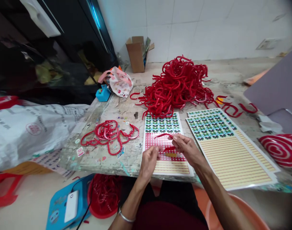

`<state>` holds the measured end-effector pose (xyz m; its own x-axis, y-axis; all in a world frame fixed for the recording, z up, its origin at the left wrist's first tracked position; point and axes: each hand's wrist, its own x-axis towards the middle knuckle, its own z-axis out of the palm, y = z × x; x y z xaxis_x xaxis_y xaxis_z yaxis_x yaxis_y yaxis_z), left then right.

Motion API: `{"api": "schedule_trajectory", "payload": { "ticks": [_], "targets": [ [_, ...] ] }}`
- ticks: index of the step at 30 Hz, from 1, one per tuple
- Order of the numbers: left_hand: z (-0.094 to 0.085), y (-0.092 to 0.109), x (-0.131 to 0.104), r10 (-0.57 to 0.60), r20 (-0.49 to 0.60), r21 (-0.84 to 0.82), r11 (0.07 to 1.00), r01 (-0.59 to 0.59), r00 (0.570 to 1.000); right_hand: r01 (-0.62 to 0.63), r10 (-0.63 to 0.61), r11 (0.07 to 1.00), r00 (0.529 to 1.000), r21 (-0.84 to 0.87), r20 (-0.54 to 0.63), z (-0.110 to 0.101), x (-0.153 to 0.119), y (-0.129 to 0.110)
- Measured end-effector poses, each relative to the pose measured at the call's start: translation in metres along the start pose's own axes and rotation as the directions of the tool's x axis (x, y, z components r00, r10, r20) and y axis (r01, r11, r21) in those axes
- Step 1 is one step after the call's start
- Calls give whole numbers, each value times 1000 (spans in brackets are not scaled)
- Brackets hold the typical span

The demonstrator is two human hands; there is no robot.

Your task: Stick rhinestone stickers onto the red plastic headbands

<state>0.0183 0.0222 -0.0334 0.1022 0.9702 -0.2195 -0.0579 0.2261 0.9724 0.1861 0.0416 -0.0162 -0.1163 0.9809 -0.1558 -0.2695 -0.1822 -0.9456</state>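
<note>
My right hand [185, 147] is closed on a thin red curved band [163, 135], above a sheet of small stickers [168, 170]. One arm of the band points left; a second red piece shows below it, and I cannot tell whether they join. My left hand [149, 158] is pinched at the sheet's left side, near that lower red piece; what its fingertips hold, if anything, is too small to make out. The sheet has green-and-black eye-like prints at the top, red rows in the middle and yellow stripes below. A yellowish object [171, 155] lies on it.
A big heap of red bands [177, 86] covers the back middle of the table. A smaller pile [107, 132] lies left. More sticker sheets [239, 159] lie right. A cardboard box [135, 56], a bag [120, 83] and a blue box [103, 94] stand behind. Below is a red basin [105, 198].
</note>
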Motion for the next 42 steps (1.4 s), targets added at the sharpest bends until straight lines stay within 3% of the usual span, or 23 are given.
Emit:
{"api": "schedule_trajectory", "payload": {
  "ticks": [3, 6, 12, 17, 22, 24, 28, 30, 33, 36, 39, 42],
  "targets": [
    [-6, 7, 2, -129, 85, -396, 905, 153, 988, 90, -90, 984, 996, -155, 6, -5, 1, 0],
    [-8, 15, 2, -150, 219, -536, 807, 247, 964, 124, -106, 966, 990, -228, 89, -14, 3, 2],
    [-10, 16, 3, -179, 367, -551, 749, 368, 913, 116, -77, 969, 982, -220, 174, -27, 7, 7],
    [-15, 16, 0, -185, 421, -414, 832, 369, 888, 109, -66, 977, 972, -185, 225, -33, 10, 8],
    [-18, 16, -5, -215, 441, -277, 891, 360, 871, 204, -130, 941, 955, -270, 268, -31, 13, 0],
    [-17, 15, -5, -195, 383, -277, 908, 314, 903, 268, -178, 887, 950, -376, 257, -28, 12, -5],
    [-20, 8, -4, -80, 126, -366, 923, 121, 989, 309, -315, 677, 942, -668, 116, -24, 3, 5],
    [-25, 3, -4, -32, 23, -350, 936, 38, 999, 335, -385, 509, 913, -793, 138, -22, -5, 23],
    [-34, -7, -4, 35, -71, -236, 970, -51, 997, 352, -375, 309, 899, -884, 227, -19, -18, 53],
    [-43, -19, -8, 59, -118, -129, 989, -74, 991, 310, -354, 250, 911, -917, 211, -16, -25, 67],
    [-50, -31, -14, 26, -164, -88, 995, -41, 986, 305, -341, 282, 918, -910, 202, -10, -24, 66],
    [-53, -41, -22, 9, -230, -48, 999, -21, 973, 401, -347, 320, 893, -858, 288, 3, -18, 60]
  ]
}}
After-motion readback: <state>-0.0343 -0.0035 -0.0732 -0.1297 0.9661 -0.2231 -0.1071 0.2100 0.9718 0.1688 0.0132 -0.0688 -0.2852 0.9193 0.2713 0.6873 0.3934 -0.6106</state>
